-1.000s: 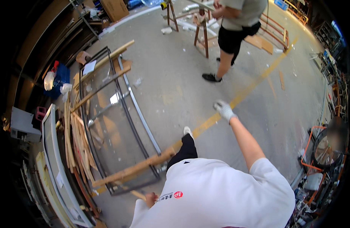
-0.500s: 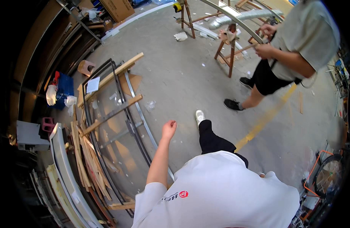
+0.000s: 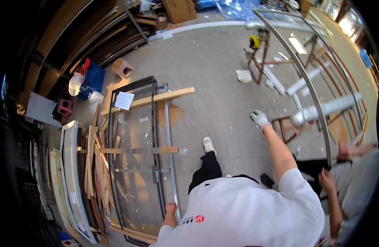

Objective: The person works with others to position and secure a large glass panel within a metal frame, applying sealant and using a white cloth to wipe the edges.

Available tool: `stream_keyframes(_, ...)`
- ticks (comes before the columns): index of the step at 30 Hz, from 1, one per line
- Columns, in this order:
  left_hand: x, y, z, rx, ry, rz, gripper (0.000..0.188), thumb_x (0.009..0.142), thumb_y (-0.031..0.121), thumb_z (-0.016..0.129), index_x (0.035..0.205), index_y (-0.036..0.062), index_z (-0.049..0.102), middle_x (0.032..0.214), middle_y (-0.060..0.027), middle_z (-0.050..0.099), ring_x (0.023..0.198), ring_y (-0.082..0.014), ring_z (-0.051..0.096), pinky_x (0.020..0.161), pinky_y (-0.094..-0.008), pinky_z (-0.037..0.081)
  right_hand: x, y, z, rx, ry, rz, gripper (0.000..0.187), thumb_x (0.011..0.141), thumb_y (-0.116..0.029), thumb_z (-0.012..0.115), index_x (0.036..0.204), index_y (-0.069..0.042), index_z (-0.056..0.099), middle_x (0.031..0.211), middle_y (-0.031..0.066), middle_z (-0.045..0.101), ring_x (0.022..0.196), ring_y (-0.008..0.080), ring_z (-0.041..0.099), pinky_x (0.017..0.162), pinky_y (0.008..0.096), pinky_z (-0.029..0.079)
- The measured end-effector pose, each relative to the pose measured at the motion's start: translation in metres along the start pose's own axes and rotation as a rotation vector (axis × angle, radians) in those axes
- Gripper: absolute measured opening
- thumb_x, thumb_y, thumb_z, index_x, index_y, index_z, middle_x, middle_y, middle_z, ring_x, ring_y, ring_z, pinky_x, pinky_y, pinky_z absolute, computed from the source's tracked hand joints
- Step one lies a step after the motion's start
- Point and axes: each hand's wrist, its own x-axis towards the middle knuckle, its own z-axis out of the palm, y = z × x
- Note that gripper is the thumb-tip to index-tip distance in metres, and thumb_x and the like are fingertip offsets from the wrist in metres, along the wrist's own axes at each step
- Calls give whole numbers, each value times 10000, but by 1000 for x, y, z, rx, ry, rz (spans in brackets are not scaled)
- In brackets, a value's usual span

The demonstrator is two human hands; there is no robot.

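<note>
My left hand (image 3: 171,208), bare, hangs with its fingers curled together and nothing visible in it. It is nearest to the long metal strip (image 3: 169,136) beside a dark-edged glass door panel (image 3: 136,158) lying flat on my left. My right hand (image 3: 260,119) wears a pale striped glove and reaches forward with fingers loosely bent and apart, holding nothing. To its right a long grey metal frame (image 3: 303,71) rests on wooden trestles. A co-worker's hands (image 3: 327,181) are near the frame's close end; whether they grip it is unclear.
Wooden strips (image 3: 92,162) lie left of the panel, and a plank (image 3: 183,91) sticks out across its far end. A trestle (image 3: 263,57) carries a yellow tool. Silver ducting (image 3: 325,110) spans beneath the frame. A stool (image 3: 122,68) and a blue crate (image 3: 92,80) stand far left.
My view has turned right, and I have stepped forward. My gloved right hand has come into view, reaching ahead. My left hand has dropped back toward my side. The co-worker is now at the lower right.
</note>
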Motion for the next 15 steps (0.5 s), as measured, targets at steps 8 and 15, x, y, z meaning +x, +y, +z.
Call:
stream_keyframes(8,113,254,29,-68,-130,-58,168,680,178,560,725,37,640,709,-162,633,627,-297,622,522,-390,490,158,-12,14,-479,-142,-202,269,794,-276,533,956,-77,614,956,212,597,885,381,569,772,419,462)
stream_keyframes(15,267,754,0,230,36,816,269,775,246,490,821,22,631,856,-209,615,822,-382,583,724,-473,458,112,152,-48,-916,-571,90,189,765,-217,540,794,-91,678,760,148,652,710,286,644,658,392,503)
